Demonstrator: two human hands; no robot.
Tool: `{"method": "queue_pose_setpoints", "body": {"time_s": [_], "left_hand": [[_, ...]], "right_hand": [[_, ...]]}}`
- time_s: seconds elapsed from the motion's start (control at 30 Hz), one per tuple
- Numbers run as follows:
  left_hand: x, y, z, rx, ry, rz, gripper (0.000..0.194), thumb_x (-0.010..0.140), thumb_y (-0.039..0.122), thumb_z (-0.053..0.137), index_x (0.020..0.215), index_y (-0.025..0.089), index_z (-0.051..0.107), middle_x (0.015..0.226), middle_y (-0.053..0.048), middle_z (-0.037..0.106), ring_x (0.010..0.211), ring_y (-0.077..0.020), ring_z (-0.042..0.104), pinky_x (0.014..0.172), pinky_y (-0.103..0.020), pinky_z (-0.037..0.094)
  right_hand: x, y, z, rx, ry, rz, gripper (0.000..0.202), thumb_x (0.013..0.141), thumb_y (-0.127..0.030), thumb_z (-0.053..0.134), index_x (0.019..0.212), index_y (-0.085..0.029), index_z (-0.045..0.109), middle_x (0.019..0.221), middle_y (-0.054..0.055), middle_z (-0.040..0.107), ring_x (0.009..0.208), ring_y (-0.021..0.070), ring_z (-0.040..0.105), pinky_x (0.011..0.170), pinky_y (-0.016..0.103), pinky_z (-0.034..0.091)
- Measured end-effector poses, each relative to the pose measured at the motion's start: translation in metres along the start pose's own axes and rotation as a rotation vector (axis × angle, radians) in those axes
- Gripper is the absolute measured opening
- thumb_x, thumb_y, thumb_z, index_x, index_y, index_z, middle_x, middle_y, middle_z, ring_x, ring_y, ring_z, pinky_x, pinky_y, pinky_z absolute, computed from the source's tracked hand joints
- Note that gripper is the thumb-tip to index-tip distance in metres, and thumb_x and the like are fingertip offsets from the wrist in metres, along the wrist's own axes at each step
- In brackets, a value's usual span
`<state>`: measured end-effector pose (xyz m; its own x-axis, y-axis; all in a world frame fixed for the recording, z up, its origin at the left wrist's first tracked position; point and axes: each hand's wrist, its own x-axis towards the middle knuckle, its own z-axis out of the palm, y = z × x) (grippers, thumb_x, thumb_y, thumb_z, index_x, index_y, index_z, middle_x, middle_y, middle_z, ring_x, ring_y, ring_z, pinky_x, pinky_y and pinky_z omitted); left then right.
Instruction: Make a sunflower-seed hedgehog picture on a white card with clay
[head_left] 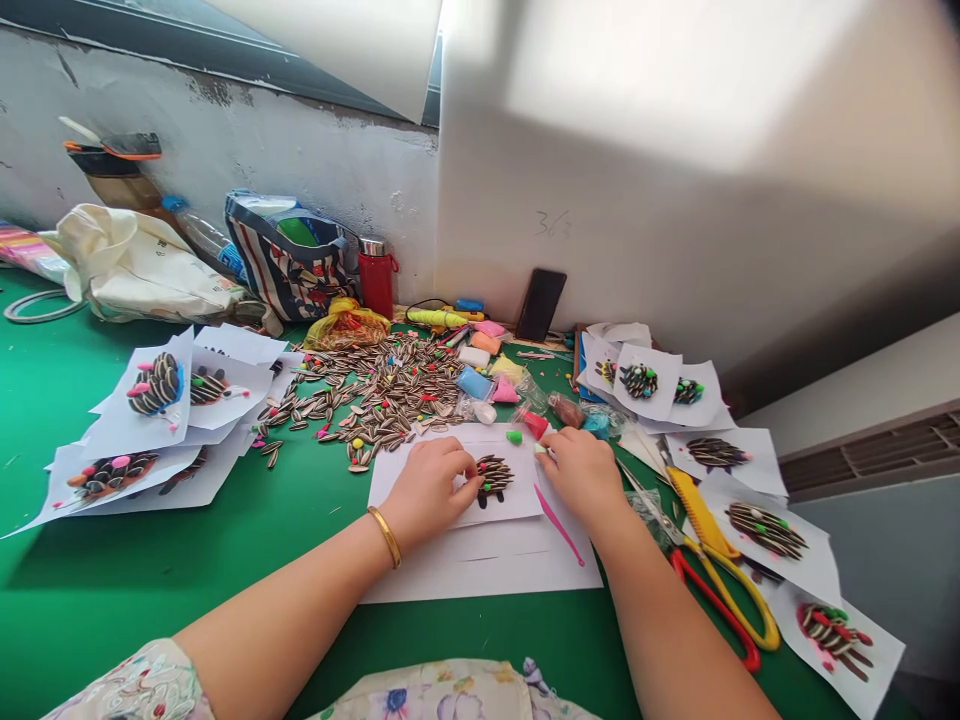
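A small hedgehog figure (495, 478) made of striped sunflower seeds, with dark feet, lies on a white card over larger white paper (480, 575). My left hand (435, 485) rests on the card, its fingers curled together at the figure's left edge; whatever they may pinch is hidden. My right hand (581, 470) is to the right of the card, thumb and forefinger pinched on a small pale green piece (540, 449). A green clay lump (514, 438) sits at the card's top edge. The pink tool (559, 525) lies between the figure and my right forearm.
Loose sunflower seeds (390, 385) spread behind the paper, beside clay packets (506, 370). Finished cards lie in piles at left (150, 440) and right (765, 530). Scissors (720, 580) and a yellow cutter (697, 510) are by my right forearm. A phone (541, 305) leans on the wall.
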<state>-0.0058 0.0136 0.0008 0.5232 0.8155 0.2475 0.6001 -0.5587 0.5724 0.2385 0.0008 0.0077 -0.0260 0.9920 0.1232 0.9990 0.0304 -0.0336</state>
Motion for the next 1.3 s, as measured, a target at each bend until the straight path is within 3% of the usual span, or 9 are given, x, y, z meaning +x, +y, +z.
{"method": "queue_pose_setpoints", "body": {"time_s": [0.17,0.3,0.47,0.73,0.83,1.03,1.3], "left_hand": [[0.0,-0.002,-0.001,-0.05,0.08,0.006,0.013,0.089,0.025,0.062,0.079,0.021,0.068,0.082,-0.004,0.064,0.082,-0.0193,0.058,0.073,-0.033,0.041],[-0.001,-0.002,0.0,-0.119,0.121,0.027,0.008,0.088,0.029,0.066,0.087,0.021,0.068,0.087,-0.003,0.065,0.085,-0.0198,0.059,0.079,-0.035,0.042],[-0.003,-0.001,0.0,-0.175,0.15,0.046,0.012,0.088,0.029,0.067,0.097,0.022,0.066,0.094,-0.003,0.068,0.091,-0.0207,0.06,0.083,-0.036,0.043],[-0.005,0.004,-0.001,-0.214,0.151,0.07,0.011,0.089,0.028,0.065,0.099,0.023,0.066,0.092,-0.001,0.071,0.088,-0.019,0.063,0.083,-0.035,0.043],[-0.006,0.004,-0.001,-0.228,0.164,0.093,0.01,0.092,0.03,0.062,0.098,0.023,0.067,0.091,-0.001,0.073,0.086,-0.0184,0.063,0.083,-0.034,0.043],[-0.006,0.007,-0.002,-0.209,0.185,0.115,0.015,0.095,0.03,0.057,0.087,0.022,0.066,0.082,-0.001,0.072,0.079,-0.017,0.062,0.082,-0.033,0.042],[-0.007,0.007,0.002,-0.091,0.108,0.132,0.021,0.099,0.03,0.047,0.084,0.02,0.058,0.083,-0.002,0.066,0.082,-0.0188,0.058,0.08,-0.034,0.039]], "right_hand": [[-0.003,-0.003,0.0,0.26,0.168,-0.097,0.013,0.088,-0.023,0.06,0.099,-0.021,0.066,0.095,0.006,0.07,0.089,0.0234,0.063,0.077,0.035,0.042],[-0.012,-0.021,-0.001,0.527,0.302,-0.261,0.033,0.088,-0.023,0.061,0.12,-0.021,0.056,0.098,0.005,0.068,0.091,0.0223,0.062,0.086,0.038,0.046],[-0.019,-0.038,0.001,0.622,0.328,-0.372,0.051,0.09,-0.017,0.058,0.138,-0.026,0.042,0.103,0.004,0.066,0.094,0.0214,0.061,0.09,0.041,0.048],[-0.023,-0.045,0.002,0.713,0.35,-0.451,0.057,0.091,-0.015,0.056,0.143,-0.029,0.037,0.103,0.004,0.067,0.095,0.0212,0.062,0.088,0.042,0.051],[-0.025,-0.049,0.0,0.724,0.344,-0.48,0.05,0.091,-0.016,0.057,0.138,-0.027,0.043,0.103,0.006,0.067,0.096,0.0221,0.062,0.087,0.042,0.05],[-0.026,-0.056,-0.009,0.686,0.313,-0.491,0.016,0.091,-0.016,0.058,0.104,-0.024,0.062,0.095,0.004,0.068,0.091,0.0204,0.06,0.082,0.037,0.047],[-0.026,-0.057,-0.011,0.647,0.258,-0.453,0.009,0.087,-0.017,0.056,0.092,-0.022,0.062,0.088,0.003,0.067,0.084,0.019,0.059,0.078,0.034,0.043]]}}
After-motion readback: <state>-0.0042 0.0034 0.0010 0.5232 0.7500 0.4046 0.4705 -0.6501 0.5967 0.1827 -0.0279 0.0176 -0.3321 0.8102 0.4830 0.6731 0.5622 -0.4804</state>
